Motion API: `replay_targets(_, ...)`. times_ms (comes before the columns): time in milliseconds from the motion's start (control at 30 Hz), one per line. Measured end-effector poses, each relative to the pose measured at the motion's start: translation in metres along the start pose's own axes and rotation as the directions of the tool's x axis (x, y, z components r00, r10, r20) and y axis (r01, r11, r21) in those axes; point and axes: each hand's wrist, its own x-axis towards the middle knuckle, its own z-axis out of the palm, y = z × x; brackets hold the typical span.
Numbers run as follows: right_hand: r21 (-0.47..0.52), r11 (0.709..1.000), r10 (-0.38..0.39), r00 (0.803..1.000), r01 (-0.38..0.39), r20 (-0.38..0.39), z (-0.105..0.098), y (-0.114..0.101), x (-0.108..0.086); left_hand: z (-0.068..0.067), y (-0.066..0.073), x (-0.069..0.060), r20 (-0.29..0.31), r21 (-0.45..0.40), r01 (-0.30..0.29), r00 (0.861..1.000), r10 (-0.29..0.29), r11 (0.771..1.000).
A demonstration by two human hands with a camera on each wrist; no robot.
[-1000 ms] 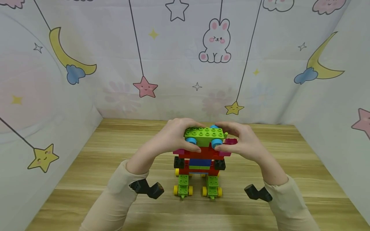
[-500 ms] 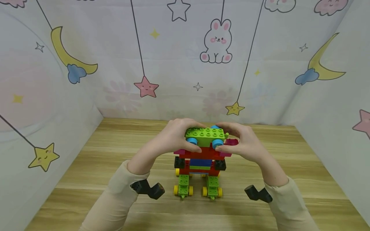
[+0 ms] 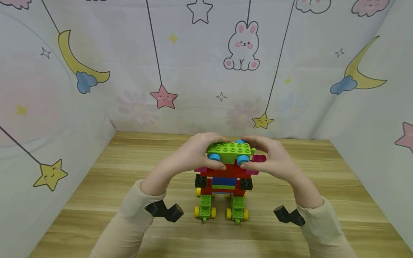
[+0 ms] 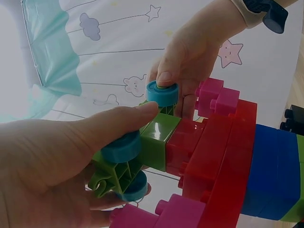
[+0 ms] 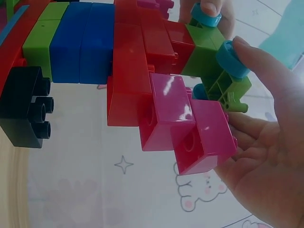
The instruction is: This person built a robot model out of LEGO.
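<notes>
A figure of toy building bricks stands upright on the table, topped by a green wheeled base [image 3: 227, 148] with blue wheels. My left hand [image 3: 196, 152] grips the base's left end, its thumb on a blue wheel [image 4: 122, 148]. At the other end my right hand [image 3: 274, 157] pinches it, thumb against another wheel [image 5: 232, 59]. Below come a green brick [image 4: 160, 135], red bricks [image 5: 130, 71], pink bricks [image 5: 171, 109] out to both sides, blue bricks [image 4: 273, 171] and black bricks [image 3: 246, 184]. Two green feet [image 3: 238, 206] with yellow wheels rest on the table. Far-side fingers are partly hidden.
The wooden table [image 3: 145, 236] spreads around the figure. A white cloth backdrop [image 3: 193, 64] with printed stars, moons and a rabbit rises behind and on both sides. A black wrist camera mount [image 3: 164, 210] sits at each cuff.
Both hands keep their hold on the green wheeled base, and the figure stays in place. Only a very slight shift of the whole head view shows.
</notes>
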Motion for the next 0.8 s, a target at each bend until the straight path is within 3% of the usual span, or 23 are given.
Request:
replay_targets(467, -0.027, 0.998, -0.059, 0.998, 0.059, 0.007, 0.0, 0.002, 0.0, -0.004, 0.0, -0.009, 0.025, 0.055, -0.029, 0.999, 0.027, 0.998)
replay_targets(567, -0.008, 0.996, -0.091, 0.995, 0.091, -0.039, 0.0, 0.002, -0.001, -0.006, -0.001, -0.012, -0.007, 0.037, -0.057, 0.998, 0.057, 0.998)
replay_targets(633, 0.002, 0.993, -0.122, 0.989, 0.122, -0.088, -0.001, 0.001, -0.001, -0.006, -0.004, -0.014, -0.065, 0.026, -0.099, 0.993, 0.1, 0.995)
replay_targets(700, 0.017, 0.988, -0.153, 0.977, 0.157, -0.146, -0.001, 0.002, -0.002, -0.005, -0.008, -0.016, -0.159, 0.009, -0.16, 0.974, 0.159, 0.987)
replay_targets(733, 0.028, 0.984, -0.167, 0.97, 0.175, -0.176, -0.001, 0.002, -0.003, -0.004, -0.011, -0.016, -0.218, 0.003, -0.198, 0.956, 0.194, 0.98)
replay_targets(800, 0.049, 0.976, -0.196, 0.951, 0.213, -0.237, 0.0, 0.003, -0.004, -0.003, -0.018, -0.018, -0.346, 0.014, -0.286, 0.898, 0.273, 0.958)
